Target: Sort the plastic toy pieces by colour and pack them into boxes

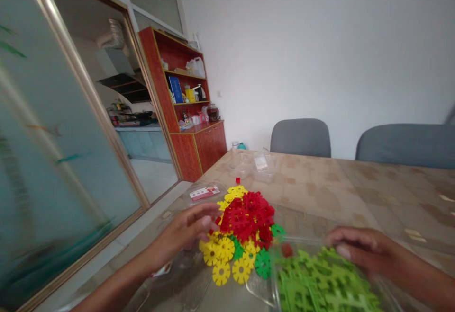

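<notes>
A heap of red interlocking plastic pieces [249, 215] lies in the middle of the table, on and among yellow notched discs [221, 272] and a few green discs [263, 263]. My left hand [197, 224] is at the heap's left side, fingers loosely bent and apart from the thumb, with no piece clearly held. At the lower right, a clear plastic box [275, 279] is filled with light green interlocking pieces [320, 279]. My right hand [359, 248] grips the box's far right rim. A blurred red piece [287, 249] shows at the box's far left corner.
Behind the heap stand clear plastic containers [263, 172], with a lone red piece [238, 180] in front of them. A labelled clear lid [205, 192] lies to the left. Grey chairs [300, 137] line the table's far side. A red-brown cabinet [209, 146] stands beyond.
</notes>
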`<state>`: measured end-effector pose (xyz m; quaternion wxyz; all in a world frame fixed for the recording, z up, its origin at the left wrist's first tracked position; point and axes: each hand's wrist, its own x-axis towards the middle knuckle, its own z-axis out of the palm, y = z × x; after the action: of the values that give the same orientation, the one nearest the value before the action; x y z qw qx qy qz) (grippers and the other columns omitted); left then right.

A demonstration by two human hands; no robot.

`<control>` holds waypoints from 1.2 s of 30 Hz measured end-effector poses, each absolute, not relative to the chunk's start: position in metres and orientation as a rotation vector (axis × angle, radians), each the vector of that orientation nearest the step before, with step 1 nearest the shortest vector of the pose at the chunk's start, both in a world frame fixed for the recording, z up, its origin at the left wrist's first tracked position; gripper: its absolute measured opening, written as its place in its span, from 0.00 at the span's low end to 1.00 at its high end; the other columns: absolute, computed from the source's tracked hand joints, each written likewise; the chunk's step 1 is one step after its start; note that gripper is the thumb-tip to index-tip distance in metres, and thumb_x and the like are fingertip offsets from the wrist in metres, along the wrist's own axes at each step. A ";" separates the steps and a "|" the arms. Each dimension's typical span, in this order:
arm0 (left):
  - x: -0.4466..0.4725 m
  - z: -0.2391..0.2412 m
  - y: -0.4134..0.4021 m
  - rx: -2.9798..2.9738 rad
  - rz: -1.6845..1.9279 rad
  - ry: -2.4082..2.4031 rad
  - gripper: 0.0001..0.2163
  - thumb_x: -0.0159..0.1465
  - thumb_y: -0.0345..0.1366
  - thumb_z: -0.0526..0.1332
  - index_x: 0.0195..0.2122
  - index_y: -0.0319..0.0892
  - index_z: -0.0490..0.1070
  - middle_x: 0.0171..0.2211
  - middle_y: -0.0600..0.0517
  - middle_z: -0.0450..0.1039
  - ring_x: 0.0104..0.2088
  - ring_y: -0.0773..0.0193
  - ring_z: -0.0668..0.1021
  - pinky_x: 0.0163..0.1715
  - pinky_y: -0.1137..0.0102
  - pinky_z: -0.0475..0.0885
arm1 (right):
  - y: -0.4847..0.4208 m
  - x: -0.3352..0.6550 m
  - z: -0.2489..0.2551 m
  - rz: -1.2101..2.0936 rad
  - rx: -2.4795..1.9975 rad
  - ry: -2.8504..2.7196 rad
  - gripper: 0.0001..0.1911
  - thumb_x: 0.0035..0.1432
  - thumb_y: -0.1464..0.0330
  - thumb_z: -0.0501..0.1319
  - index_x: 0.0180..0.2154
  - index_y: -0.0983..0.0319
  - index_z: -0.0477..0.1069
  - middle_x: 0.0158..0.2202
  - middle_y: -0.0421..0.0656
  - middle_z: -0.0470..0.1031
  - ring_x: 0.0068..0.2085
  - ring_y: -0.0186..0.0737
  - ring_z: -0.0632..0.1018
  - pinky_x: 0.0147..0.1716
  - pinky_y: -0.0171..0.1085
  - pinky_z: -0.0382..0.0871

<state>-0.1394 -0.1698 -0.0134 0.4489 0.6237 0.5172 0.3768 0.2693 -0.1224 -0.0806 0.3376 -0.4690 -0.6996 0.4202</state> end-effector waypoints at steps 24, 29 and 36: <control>-0.164 -0.011 -0.126 1.913 1.167 1.566 0.28 0.63 0.44 0.60 0.63 0.48 0.57 0.62 0.45 0.59 0.60 0.49 0.65 0.55 0.56 0.66 | -0.057 0.115 -0.116 0.792 -0.988 -1.996 0.31 0.65 0.53 0.47 0.60 0.67 0.62 0.62 0.55 0.63 0.62 0.51 0.64 0.63 0.53 0.51; -0.148 -0.021 -0.126 2.195 1.078 1.604 0.24 0.66 0.41 0.56 0.64 0.51 0.56 0.59 0.45 0.58 0.58 0.50 0.65 0.49 0.59 0.71 | -0.058 0.121 -0.118 0.771 -0.986 -1.989 0.29 0.65 0.53 0.47 0.60 0.63 0.62 0.62 0.51 0.64 0.62 0.48 0.64 0.63 0.51 0.52; -0.138 -0.022 -0.132 2.494 0.945 1.579 0.25 0.68 0.37 0.54 0.65 0.58 0.51 0.62 0.47 0.50 0.62 0.51 0.59 0.59 0.53 0.60 | -0.057 0.120 -0.123 0.751 -0.993 -1.923 0.27 0.66 0.55 0.47 0.59 0.63 0.64 0.60 0.51 0.66 0.61 0.48 0.65 0.62 0.51 0.53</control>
<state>-0.1381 -0.1317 -0.0222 0.0209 0.8045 0.5094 0.3048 0.1199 -0.0570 -0.1229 0.4126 -0.3947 -0.7647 0.2988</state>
